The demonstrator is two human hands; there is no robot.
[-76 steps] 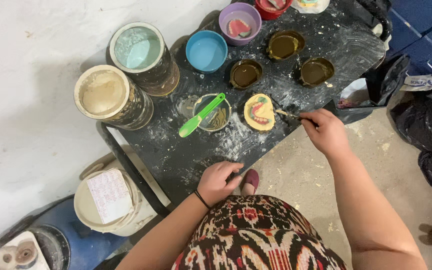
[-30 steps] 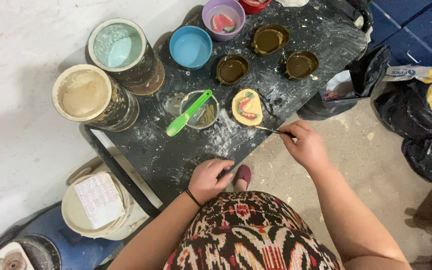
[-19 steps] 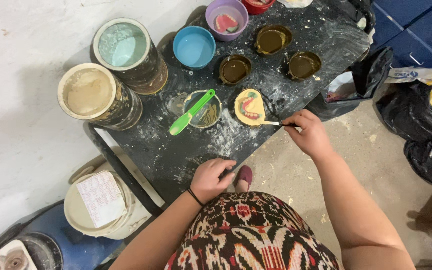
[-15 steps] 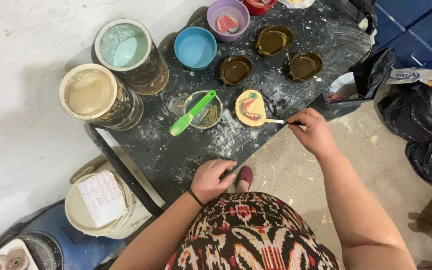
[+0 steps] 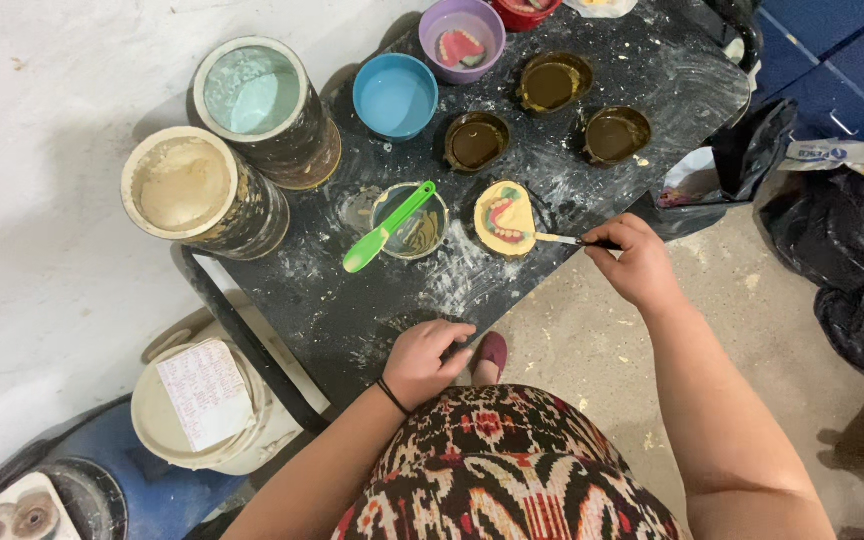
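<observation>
The dusty black table (image 5: 352, 300) has its near edge under the left hand (image 5: 430, 358), whose fingers curl over that edge. The right hand (image 5: 632, 262) pinches a thin spatula (image 5: 564, 239), whose tip touches the yellow denture mould (image 5: 505, 217) just beyond its fingers.

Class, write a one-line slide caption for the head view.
Right hand works a thin tool at a denture mould; left hand grips the black table's edge.
</observation>
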